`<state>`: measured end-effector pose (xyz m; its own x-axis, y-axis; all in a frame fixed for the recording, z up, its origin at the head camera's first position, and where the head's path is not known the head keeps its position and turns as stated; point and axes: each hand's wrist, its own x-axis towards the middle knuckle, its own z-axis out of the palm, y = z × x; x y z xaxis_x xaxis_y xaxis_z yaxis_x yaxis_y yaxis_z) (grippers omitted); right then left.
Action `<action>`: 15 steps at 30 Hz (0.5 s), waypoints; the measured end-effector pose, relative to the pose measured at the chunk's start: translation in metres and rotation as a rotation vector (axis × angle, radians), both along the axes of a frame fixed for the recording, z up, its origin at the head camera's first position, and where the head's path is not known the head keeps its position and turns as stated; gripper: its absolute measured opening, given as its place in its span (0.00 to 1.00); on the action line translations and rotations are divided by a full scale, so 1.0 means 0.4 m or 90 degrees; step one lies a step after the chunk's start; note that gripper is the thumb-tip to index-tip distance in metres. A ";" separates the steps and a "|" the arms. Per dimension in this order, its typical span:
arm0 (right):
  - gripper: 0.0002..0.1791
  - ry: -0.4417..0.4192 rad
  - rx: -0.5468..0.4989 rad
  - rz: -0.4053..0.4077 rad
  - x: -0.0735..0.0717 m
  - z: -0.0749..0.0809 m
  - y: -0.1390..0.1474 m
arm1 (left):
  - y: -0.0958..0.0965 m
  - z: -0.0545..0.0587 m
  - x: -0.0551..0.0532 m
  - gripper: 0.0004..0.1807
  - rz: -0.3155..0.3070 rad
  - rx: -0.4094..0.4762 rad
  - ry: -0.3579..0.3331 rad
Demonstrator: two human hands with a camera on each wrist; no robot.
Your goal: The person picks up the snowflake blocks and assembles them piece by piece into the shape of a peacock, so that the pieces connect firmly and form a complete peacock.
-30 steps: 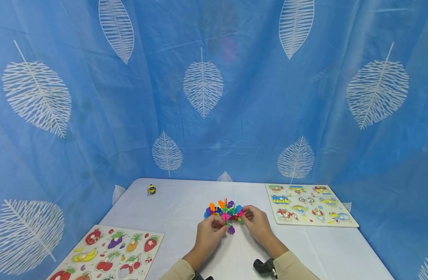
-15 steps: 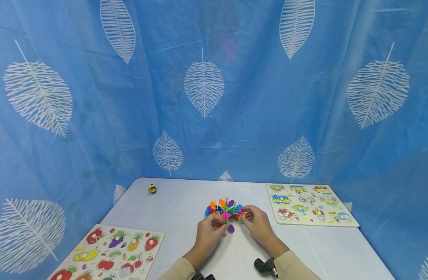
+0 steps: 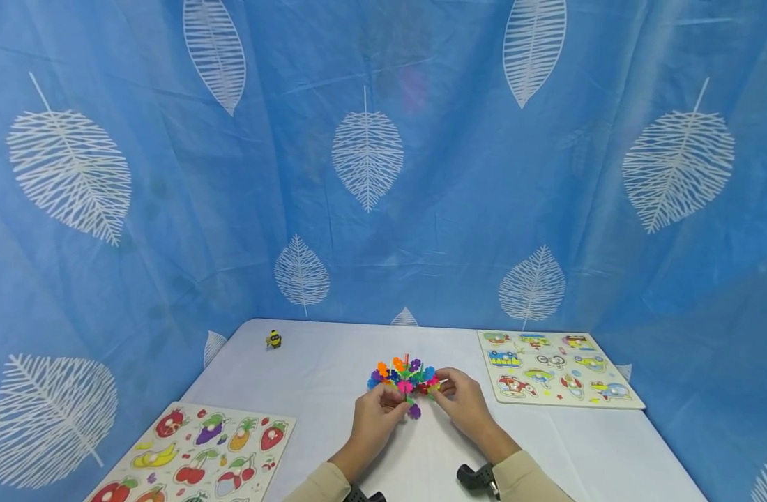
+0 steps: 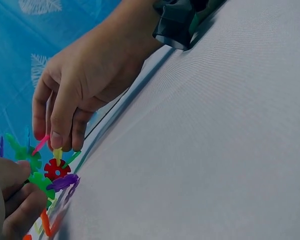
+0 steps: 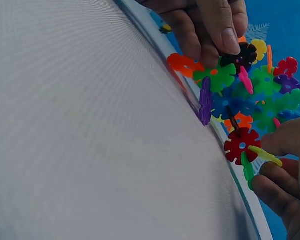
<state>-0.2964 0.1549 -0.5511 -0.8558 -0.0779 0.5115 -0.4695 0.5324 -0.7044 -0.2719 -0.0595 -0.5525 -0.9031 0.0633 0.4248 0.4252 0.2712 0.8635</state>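
A cluster of interlocking flower-shaped plastic discs (image 3: 401, 373) in many colours stands on the table between the two hands in the head view. The left hand (image 3: 374, 420) pinches its near left side; in the right wrist view the left thumb (image 5: 230, 41) lies on a black disc (image 5: 243, 55) beside a green one. On the other side, the right hand (image 3: 465, 403) holds the cluster's edge. In the left wrist view its fingertips meet a yellow disc (image 4: 58, 154) slotted into a red disc (image 4: 57, 170). A purple disc (image 3: 414, 412) juts out at the front. Finger contacts are partly hidden.
A fruit puzzle board (image 3: 223, 453) lies at the front left and a vehicle puzzle board (image 3: 549, 373) at the back right. A small yellow-and-black figure (image 3: 273, 339) stands at the back left of the white table (image 3: 333, 362). Blue leaf-print curtains (image 3: 446, 209) surround it.
The head view shifts very slightly. Both hands keep their hold on the disc cluster, which tilts a little between the first frame and the later ones.
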 end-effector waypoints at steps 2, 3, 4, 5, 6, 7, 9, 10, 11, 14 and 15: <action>0.21 0.002 0.004 -0.003 0.000 -0.001 0.002 | 0.000 -0.001 -0.001 0.12 -0.005 0.007 -0.007; 0.21 0.004 0.004 -0.003 -0.001 -0.002 0.003 | 0.000 -0.002 -0.001 0.12 -0.006 0.009 -0.011; 0.21 0.006 0.004 -0.003 -0.001 -0.003 0.005 | 0.001 -0.002 -0.002 0.12 -0.008 0.011 -0.014; 0.22 0.006 0.002 -0.001 -0.002 -0.002 0.007 | 0.001 -0.002 -0.004 0.12 -0.008 0.012 -0.015; 0.22 0.011 0.003 0.002 -0.002 -0.003 0.009 | 0.001 -0.003 -0.004 0.12 -0.009 0.012 -0.013; 0.22 0.012 0.001 0.006 -0.003 -0.003 0.011 | 0.000 -0.003 -0.004 0.12 -0.009 0.013 -0.010; 0.23 0.009 0.000 0.012 -0.003 0.000 0.016 | 0.000 -0.004 -0.005 0.12 -0.011 0.016 -0.004; 0.24 0.005 0.000 0.014 -0.003 0.001 0.019 | -0.001 -0.004 -0.004 0.12 -0.012 0.015 0.001; 0.24 -0.001 0.001 0.016 -0.002 0.003 0.022 | -0.002 -0.004 -0.004 0.12 -0.013 0.012 0.005; 0.25 -0.017 0.012 0.013 0.002 0.009 0.033 | -0.006 0.000 0.000 0.13 -0.013 0.004 0.012; 0.25 -0.018 0.019 0.012 0.003 0.012 0.038 | -0.009 0.003 0.002 0.13 -0.012 0.002 0.016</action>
<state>-0.2953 0.1700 -0.5465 -0.8677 -0.1092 0.4850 -0.4605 0.5441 -0.7014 -0.2712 -0.0629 -0.5512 -0.8910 0.0795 0.4470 0.4514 0.2606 0.8534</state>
